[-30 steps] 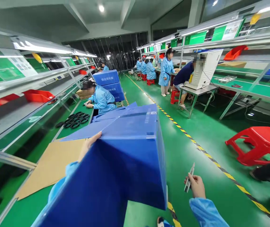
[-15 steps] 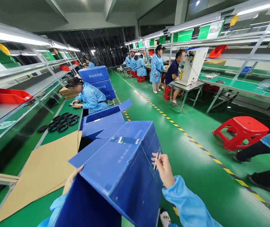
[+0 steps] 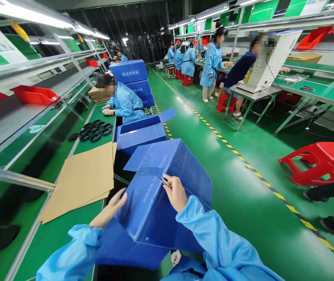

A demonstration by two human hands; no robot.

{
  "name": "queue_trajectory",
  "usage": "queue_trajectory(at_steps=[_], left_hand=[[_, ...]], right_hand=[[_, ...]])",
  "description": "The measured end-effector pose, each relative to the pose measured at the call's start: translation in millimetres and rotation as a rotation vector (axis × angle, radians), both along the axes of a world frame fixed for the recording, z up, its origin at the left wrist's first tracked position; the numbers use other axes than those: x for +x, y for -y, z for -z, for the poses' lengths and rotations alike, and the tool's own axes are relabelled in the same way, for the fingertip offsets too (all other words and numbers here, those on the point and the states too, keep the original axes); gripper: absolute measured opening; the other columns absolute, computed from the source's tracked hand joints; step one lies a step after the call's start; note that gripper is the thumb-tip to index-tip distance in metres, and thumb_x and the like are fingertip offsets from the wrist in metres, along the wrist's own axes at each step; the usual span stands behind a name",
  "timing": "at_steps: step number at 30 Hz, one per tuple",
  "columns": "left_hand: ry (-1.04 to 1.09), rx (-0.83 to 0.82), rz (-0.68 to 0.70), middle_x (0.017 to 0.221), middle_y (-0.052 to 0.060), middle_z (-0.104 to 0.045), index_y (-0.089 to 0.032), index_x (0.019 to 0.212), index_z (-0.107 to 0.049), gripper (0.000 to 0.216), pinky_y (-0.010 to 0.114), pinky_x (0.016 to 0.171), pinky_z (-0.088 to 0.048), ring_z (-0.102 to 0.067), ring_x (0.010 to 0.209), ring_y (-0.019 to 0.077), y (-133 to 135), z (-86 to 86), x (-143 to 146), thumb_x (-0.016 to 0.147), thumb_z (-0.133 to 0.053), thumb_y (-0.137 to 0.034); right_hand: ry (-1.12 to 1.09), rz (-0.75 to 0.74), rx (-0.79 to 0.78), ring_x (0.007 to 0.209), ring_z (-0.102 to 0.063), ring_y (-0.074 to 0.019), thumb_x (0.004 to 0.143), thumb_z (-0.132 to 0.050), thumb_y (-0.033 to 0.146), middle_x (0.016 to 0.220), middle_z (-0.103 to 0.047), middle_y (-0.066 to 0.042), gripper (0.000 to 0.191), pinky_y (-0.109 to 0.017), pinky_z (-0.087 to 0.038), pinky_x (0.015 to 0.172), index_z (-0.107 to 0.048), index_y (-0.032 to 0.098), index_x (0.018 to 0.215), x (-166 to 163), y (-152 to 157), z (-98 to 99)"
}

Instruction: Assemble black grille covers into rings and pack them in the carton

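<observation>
Blue corrugated box (image 3: pixel 155 214) tilted, flaps shut w/ clear tape (image 3: pixel 151 171); slim cutter (image 3: pixel 164 181) tip on tape.

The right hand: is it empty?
No, the right hand pinches a slim tool between its fingers, held against the top of the blue box.

The plastic box (image 3: pixel 167 203) lies nearest, tipped. The left hand (image 3: pixel 111 208) rests against its left side and the right hand (image 3: pixel 176 193) on its top face, pinching a thin tool (image 3: pixel 163 181) at the seam. Just behind it stands an open box (image 3: pixel 142 134). Left of both, cardboard sheets (image 3: pixel 82 179) lie on the desk (image 3: pixel 55 234). Farther back on it lie rings (image 3: pixel 95 130), in front of a seated person (image 3: pixel 126 103). Well to the right, a stool (image 3: pixel 321 162) stands on the floor (image 3: pixel 228 187).
</observation>
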State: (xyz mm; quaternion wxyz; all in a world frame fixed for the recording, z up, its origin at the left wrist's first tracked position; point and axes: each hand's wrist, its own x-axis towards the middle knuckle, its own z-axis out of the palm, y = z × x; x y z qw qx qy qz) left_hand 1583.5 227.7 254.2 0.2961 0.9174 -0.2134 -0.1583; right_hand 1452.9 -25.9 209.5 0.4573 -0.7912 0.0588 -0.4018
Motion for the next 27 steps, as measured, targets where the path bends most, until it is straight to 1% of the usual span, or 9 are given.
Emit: queue_trajectory(at_steps=[2,4,6,9,11,14,16,21,27], left_hand=[[-0.077,0.071,0.201,0.164,0.010,-0.028,-0.024,0.156,-0.036,0.076,0.054,0.119,-0.032,-0.025,0.152,0.0301,25.0,2.3,-35.5,0.093,-0.034,-0.067],[0.094,0.210,0.177,0.167,0.014,-0.012,-0.020,0.161,-0.021,0.100,0.069,0.117,-0.022,-0.009,0.154,0.0404,52.2,11.7,-67.8,0.081,-0.059,-0.067],[0.218,0.284,0.105,0.167,0.015,-0.014,-0.018,0.161,-0.020,0.087,0.067,0.117,-0.025,-0.012,0.154,0.0399,70.4,23.3,-85.2,0.090,-0.057,-0.053],[0.237,0.279,0.009,0.166,0.010,-0.024,-0.022,0.160,-0.025,0.061,0.061,0.117,-0.031,-0.020,0.153,0.0349,73.0,34.2,-82.2,0.101,-0.036,-0.036],[0.192,0.250,-0.025,0.166,0.009,-0.026,-0.025,0.160,-0.025,0.059,0.063,0.117,-0.030,-0.021,0.153,0.0347,65.8,35.6,-72.0,0.102,-0.035,-0.035],[0.162,0.212,-0.043,0.166,0.008,-0.026,-0.028,0.160,-0.024,0.060,0.065,0.117,-0.027,-0.020,0.153,0.0341,58.0,34.2,-63.4,0.102,-0.038,-0.036],[0.163,0.203,-0.049,0.166,0.008,-0.025,-0.029,0.159,-0.024,0.059,0.065,0.117,-0.027,-0.020,0.154,0.0342,57.8,33.9,-64.6,0.102,-0.038,-0.035],[0.171,0.198,-0.058,0.166,0.008,-0.025,-0.029,0.160,-0.024,0.059,0.066,0.117,-0.028,-0.020,0.153,0.0350,60.9,35.4,-71.9,0.102,-0.038,-0.035],[0.181,0.199,-0.061,0.165,0.008,-0.027,-0.030,0.159,-0.025,0.059,0.067,0.116,-0.029,-0.021,0.153,0.0346,57.6,35.8,-70.3,0.102,-0.037,-0.036]], right_hand=[[-0.020,-0.053,-0.006,0.114,-0.060,-0.0233,0.101,-0.047,0.029,0.128,-0.066,-0.011,0.006,-0.042,-0.056,0.094,-0.048,0.024,0.098,7.7,-15.4,6.3],[-0.049,-0.102,0.038,0.114,-0.062,-0.0230,0.101,-0.047,0.031,0.126,-0.067,-0.011,0.008,-0.041,-0.057,0.094,-0.049,0.024,0.099,10.8,-26.7,15.3],[-0.094,-0.169,0.142,0.105,-0.067,-0.0212,0.101,-0.048,0.035,0.118,-0.069,-0.010,0.011,-0.038,-0.059,0.088,-0.049,0.023,0.102,9.4,-28.5,24.4],[-0.206,-0.170,0.255,0.081,-0.072,-0.0182,0.101,-0.049,0.040,0.095,-0.072,-0.004,0.019,-0.031,-0.060,0.074,-0.052,0.022,0.106,1.8,-13.9,34.0],[-0.252,-0.103,0.158,0.082,-0.072,-0.0183,0.102,-0.048,0.040,0.094,-0.073,-0.004,0.023,-0.031,-0.059,0.077,-0.058,0.021,0.111,-3.5,-1.5,37.7],[-0.251,-0.069,-0.120,0.096,-0.069,-0.0202,0.104,-0.043,0.033,0.107,-0.072,-0.007,0.030,-0.032,-0.055,0.088,-0.064,0.023,0.124,-6.6,5.2,42.0],[-0.252,-0.064,-0.244,0.095,-0.067,-0.0198,0.105,-0.040,0.029,0.104,-0.071,-0.007,0.035,-0.030,-0.054,0.085,-0.063,0.025,0.131,-4.7,0.6,44.5],[-0.251,-0.001,-0.426,0.088,-0.061,-0.0210,0.103,-0.039,0.018,0.096,-0.068,-0.008,0.042,-0.030,-0.052,0.077,-0.060,0.028,0.138,3.3,-12.9,46.2],[-0.315,0.005,-0.558,0.084,-0.055,-0.0247,0.100,-0.036,0.012,0.098,-0.066,-0.010,0.051,-0.037,-0.050,0.072,-0.052,0.026,0.146,-4.5,-10.9,52.1]])
